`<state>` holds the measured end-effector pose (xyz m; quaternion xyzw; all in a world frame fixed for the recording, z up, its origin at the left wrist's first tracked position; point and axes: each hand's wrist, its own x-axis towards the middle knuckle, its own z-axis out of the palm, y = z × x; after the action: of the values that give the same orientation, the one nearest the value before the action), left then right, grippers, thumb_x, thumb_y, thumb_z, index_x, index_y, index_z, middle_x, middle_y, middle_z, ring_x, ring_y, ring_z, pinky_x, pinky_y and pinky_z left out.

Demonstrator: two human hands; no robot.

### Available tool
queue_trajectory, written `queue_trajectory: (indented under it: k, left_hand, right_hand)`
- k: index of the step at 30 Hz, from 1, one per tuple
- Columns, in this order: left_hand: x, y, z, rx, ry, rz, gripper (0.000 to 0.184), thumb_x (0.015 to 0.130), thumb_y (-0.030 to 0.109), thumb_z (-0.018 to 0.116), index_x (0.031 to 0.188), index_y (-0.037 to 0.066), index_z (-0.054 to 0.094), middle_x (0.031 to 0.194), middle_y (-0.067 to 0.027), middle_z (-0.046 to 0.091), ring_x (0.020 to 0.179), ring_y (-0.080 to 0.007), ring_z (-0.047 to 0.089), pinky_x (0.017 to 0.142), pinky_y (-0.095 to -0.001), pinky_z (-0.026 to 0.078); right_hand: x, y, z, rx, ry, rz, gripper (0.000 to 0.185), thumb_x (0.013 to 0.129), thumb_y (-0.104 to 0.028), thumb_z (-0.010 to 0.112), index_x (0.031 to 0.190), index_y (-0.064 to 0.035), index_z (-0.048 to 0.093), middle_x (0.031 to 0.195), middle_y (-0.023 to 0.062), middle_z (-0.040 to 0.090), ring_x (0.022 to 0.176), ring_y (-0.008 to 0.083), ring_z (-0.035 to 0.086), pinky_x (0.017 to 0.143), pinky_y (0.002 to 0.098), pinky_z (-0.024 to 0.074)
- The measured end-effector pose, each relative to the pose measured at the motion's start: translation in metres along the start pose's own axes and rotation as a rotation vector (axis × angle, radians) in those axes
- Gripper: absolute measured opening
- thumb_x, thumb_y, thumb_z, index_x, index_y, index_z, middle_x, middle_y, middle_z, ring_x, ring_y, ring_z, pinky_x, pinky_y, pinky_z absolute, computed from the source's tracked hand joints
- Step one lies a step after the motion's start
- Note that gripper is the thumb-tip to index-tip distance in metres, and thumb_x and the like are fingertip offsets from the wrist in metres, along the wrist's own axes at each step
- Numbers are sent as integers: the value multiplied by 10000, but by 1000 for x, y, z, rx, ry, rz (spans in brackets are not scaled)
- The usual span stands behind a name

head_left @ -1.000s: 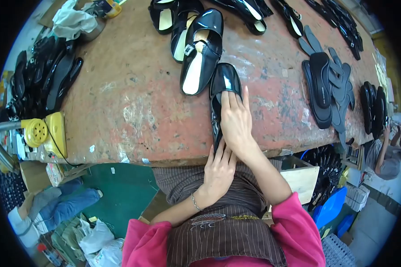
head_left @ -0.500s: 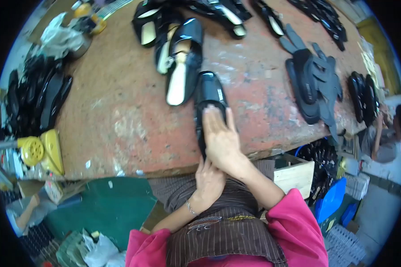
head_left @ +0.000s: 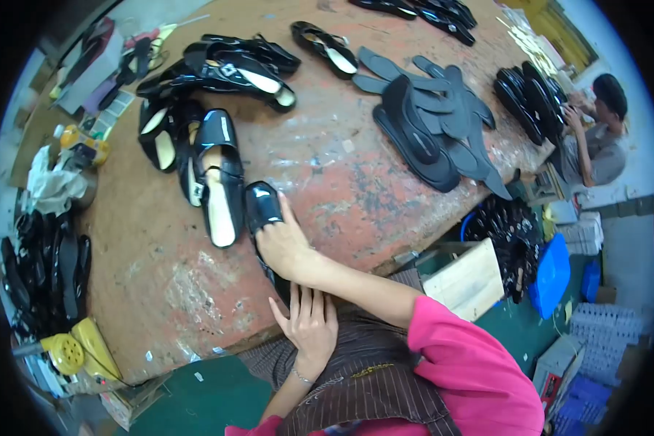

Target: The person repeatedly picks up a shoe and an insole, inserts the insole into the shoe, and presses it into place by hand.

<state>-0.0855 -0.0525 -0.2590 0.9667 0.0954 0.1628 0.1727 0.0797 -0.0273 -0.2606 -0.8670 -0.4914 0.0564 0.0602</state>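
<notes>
A glossy black shoe (head_left: 263, 206) lies on the worn red-brown table near its front edge, toe pointing away from me. My right hand (head_left: 285, 247) reaches into its opening, the fingertips hidden under the upper and the thumb or a finger stretched along the outside. At the heel end, my left hand (head_left: 309, 323) rests with its fingers spread and extended, their tips touching the shoe's back. Just left of it is another black shoe (head_left: 221, 182) with a pale insole and a buckled strap, leaning against more black shoes (head_left: 163, 138).
Dark grey insoles (head_left: 443, 123) are piled right of centre. Black shoes (head_left: 43, 269) are heaped at the left, near a yellow device (head_left: 87, 352). A wooden drawer (head_left: 466, 280) juts out at the right front edge. Another person (head_left: 599, 138) sits at the far right.
The view has swung to the right, so the table appears tilted and the shoes lie further left and lower. My right hand stays in the shoe; the left hand's fingers have spread out more.
</notes>
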Motion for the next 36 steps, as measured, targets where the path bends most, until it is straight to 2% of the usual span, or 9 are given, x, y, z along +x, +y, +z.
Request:
queue_trajectory:
  k: [2,4,6,10,15,20,26,33,36]
  left_hand:
    - [27,9,-6,-32,149,-153,183,788,141,790,886,29,684,1055,-143,666,1143,-369,594,1084,-607,350]
    - [32,-2,-4,-309,91,-188,199,771,88,796,795,34,606,1006,-123,650,1094,-361,598,1020,-529,414]
    - [26,-17,-29,-445,108,-113,239,720,18,802,760,36,567,986,-136,650,1018,-343,624,889,-451,487]
    - [-15,-52,-99,-464,214,-9,256,686,-14,768,731,52,524,948,-137,634,945,-350,638,811,-451,512]
    - [-15,-149,-133,119,308,-171,292,758,-60,712,729,33,437,977,-167,597,928,-376,575,832,-471,467]
    - [49,-168,-108,332,580,-416,187,844,118,735,961,20,625,1086,-189,657,1041,-394,592,986,-497,442]
    - [158,-118,-21,14,297,-339,337,929,142,656,1236,6,628,1129,-206,658,1033,-393,626,913,-465,497]
    - [88,-148,-48,-430,168,-410,254,988,72,553,1175,-61,659,1119,-218,705,1068,-336,682,933,-384,508]
    - [39,-143,-82,-537,-153,-483,218,979,100,593,1109,-39,701,1066,-176,725,1030,-296,675,938,-370,503]
  right_hand:
    - [-24,20,-23,198,-65,-141,404,917,-225,574,1272,-48,653,1263,135,669,1223,295,619,1180,717,78]
    - [-43,70,-75,845,-94,-114,202,852,-215,678,1000,-103,759,842,147,710,877,339,712,858,479,547]
    - [-56,119,-104,439,513,220,115,837,-159,678,777,-64,702,691,161,641,663,360,644,628,480,495]
    - [-63,253,-73,-367,588,841,626,923,-458,657,1376,-32,581,1223,204,679,1237,368,583,1132,576,344]
    - [-71,278,-92,275,573,721,329,834,-223,786,1069,-8,705,1001,214,736,951,340,726,800,381,548]
    - [-95,214,-149,1154,914,332,506,980,-102,637,1454,-26,479,1068,79,701,893,121,674,795,260,534]
    - [-140,181,-183,2054,816,-344,620,1001,-140,533,1556,5,300,1549,282,387,1338,383,538,1043,469,531]
    - [-232,220,-94,1819,521,151,154,990,-74,614,1093,32,659,1157,180,679,1145,230,634,975,341,506]
    - [-192,144,-94,1641,645,365,461,1060,-305,471,1323,62,564,1257,214,634,1181,230,607,1007,367,490]
